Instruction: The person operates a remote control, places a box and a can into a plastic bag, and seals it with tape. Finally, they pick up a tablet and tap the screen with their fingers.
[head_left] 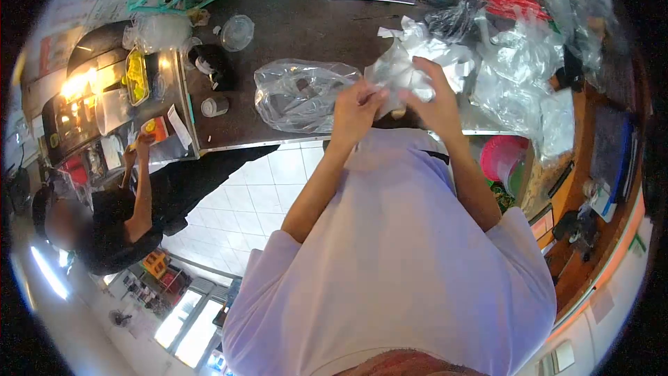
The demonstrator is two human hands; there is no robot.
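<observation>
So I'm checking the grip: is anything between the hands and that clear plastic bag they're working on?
Nothing visible. The left hand and right hand both already grasp the clear plastic bag directly, above the dark counter.

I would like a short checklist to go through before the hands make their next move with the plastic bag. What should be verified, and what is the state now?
1. Both hands on the bag: left hand and right hand grip the small plastic bag. Ok.
2. Bag mouth open: cannot tell, plastic is crumpled.
3. Contents of the held bag: cannot tell.
4. Larger clear bag lying on the dark counter, close to the left hand: ok.
5. Free space to the right: crowded by a pile of bags. Not ok.
6. Co-worker's hand well apart: ok.
</observation>
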